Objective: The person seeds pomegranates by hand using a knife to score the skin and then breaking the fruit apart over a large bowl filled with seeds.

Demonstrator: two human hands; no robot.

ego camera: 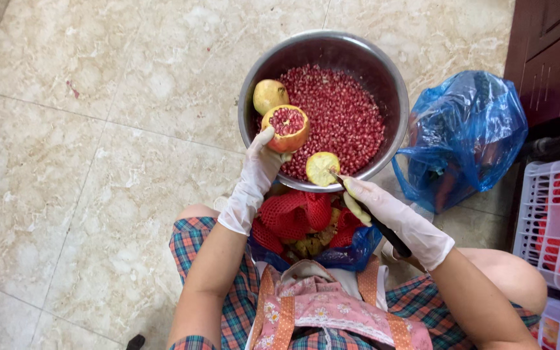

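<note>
Left hand fingers grip cut pomegranate over steel bowl. Right hand clasps knife, cut cap at fingertips. Bowl nearly full of seeds; whole pomegranate beyond left fingers, unopened.

cut pomegranate: sitting open-faced, red seeds showing, over bowl rim | sliced-off cap: resting pale side up on knife tip

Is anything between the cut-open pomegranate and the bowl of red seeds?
Nothing visible. The left hand holds the cut pomegranate right over the seeds in the steel bowl. The right hand holds a knife with a cut-off cap at its tip, off to the side.
</note>
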